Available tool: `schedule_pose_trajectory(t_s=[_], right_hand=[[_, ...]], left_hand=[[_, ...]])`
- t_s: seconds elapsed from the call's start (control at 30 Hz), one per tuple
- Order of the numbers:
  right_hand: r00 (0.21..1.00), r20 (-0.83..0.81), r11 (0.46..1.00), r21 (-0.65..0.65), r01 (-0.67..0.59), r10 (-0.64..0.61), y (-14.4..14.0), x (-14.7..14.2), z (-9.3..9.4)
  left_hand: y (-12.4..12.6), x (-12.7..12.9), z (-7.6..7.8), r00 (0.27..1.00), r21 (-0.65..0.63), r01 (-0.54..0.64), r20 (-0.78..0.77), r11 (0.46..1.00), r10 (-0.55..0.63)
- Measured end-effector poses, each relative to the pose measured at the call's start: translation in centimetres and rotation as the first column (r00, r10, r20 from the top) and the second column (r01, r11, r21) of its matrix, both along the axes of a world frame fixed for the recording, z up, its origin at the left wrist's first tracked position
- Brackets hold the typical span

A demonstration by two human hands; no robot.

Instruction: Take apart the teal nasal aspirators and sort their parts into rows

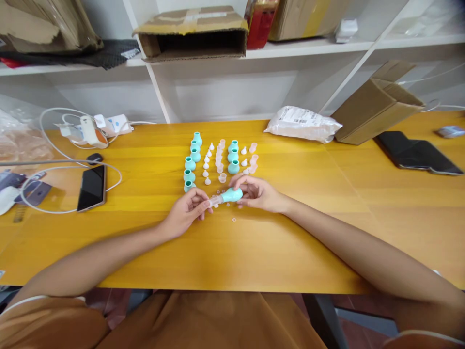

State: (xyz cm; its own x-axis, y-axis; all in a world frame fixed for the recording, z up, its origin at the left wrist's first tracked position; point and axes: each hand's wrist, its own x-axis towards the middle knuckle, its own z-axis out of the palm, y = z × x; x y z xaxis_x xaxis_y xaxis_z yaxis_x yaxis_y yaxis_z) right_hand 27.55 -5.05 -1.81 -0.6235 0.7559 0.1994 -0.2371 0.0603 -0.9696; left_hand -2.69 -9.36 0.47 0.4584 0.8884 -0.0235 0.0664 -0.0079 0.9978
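Both my hands meet over the middle of the yellow wooden table (290, 232). My right hand (256, 193) grips a teal rubber bulb (232, 195) lying sideways. My left hand (187, 209) pinches the clear plastic tip (215, 200) at the bulb's left end. Just beyond my hands stand rows of parts: several teal bulbs (192, 156), small white cones (207, 165), clear pinkish caps (219, 157) and more teal bulbs (233, 156). A tiny clear ring (234, 220) lies on the table close to me.
A phone (92, 187) lies at the left inside a loop of white cable, with a charger (90, 130) behind it. A white plastic packet (301, 123), a cardboard box (378, 104) and a dark tablet case (417, 154) lie at the right. Shelves with boxes rise behind.
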Motion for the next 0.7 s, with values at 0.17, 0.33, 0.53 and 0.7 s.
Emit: schedule_pose_trajectory(t_s=[0.17, 0.33, 0.53, 0.7], right_hand=[[1.0, 0.022, 0.998, -0.059, -0.021, 0.022, 0.07, 0.16, 0.09], [0.998, 0.036, 0.993, -0.116, -0.037, 0.042, 0.08, 0.35, 0.16], [0.996, 0.073, 0.991, -0.126, -0.038, 0.047, 0.0, 0.43, 0.26], [0.994, 0.109, 0.99, -0.141, -0.017, 0.033, -0.09, 0.48, 0.41]], left_hand=[[-0.06, 0.07, 0.14, 1.0, 0.009, 0.004, -0.003, 1.0, -0.004], [-0.24, 0.19, 0.2, 1.0, 0.017, -0.007, -0.001, 1.0, 0.007], [-0.44, 0.24, -0.02, 1.0, 0.016, -0.025, -0.017, 1.0, 0.026], [-0.45, 0.06, -0.65, 1.0, 0.021, -0.027, -0.013, 0.999, 0.027]])
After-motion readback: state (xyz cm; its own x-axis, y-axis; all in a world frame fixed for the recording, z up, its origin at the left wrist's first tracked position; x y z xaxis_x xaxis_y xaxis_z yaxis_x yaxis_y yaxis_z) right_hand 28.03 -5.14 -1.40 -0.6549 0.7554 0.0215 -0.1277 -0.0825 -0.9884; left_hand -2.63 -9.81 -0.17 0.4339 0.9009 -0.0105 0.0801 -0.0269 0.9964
